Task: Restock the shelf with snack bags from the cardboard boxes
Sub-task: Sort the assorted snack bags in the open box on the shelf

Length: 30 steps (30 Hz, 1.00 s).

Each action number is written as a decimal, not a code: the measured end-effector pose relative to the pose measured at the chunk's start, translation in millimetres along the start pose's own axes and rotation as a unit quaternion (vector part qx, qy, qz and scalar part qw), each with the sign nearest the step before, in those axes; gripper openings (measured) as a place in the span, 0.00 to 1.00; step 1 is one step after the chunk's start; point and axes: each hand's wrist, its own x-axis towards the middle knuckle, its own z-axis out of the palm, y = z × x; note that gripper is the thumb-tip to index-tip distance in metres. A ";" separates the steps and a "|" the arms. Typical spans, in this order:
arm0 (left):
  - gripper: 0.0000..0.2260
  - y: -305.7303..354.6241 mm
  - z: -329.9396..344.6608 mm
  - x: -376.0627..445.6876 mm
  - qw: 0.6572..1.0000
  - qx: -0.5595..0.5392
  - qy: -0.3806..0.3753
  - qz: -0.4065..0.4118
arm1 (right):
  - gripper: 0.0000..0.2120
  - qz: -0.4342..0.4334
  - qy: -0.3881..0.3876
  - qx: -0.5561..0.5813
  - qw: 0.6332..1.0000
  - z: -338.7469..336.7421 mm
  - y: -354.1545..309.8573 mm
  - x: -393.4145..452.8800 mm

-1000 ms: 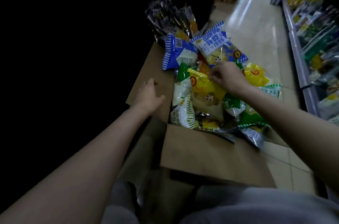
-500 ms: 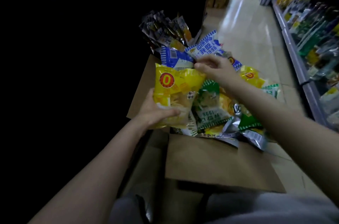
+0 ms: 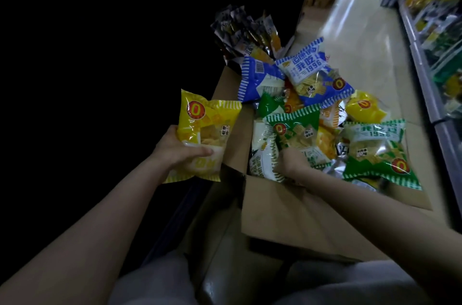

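Stretching away at right, pale glossy aisle floor (image 3: 360, 37) beside stocked shelf (image 3: 435, 29), left side lost in dark. Sitting below, one open cardboard box (image 3: 287, 217) heaped with snack bags: three blue, about four green, one yellow at far edge. Gripping one yellow bag (image 3: 205, 129) left of box, left hand (image 3: 175, 149); right hand (image 3: 292, 162) curled on green bag (image 3: 297, 129) inside.

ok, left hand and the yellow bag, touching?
Touching. The head view shows the left hand gripping the yellow bag low on its front, thumb across the pack, held clear of the cardboard box.
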 end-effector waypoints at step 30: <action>0.40 -178.8 -170.3 -86.3 0.927 -0.145 0.299 -0.176 | 0.02 -0.436 -0.017 0.155 0.886 16.6 -266.3 -85.5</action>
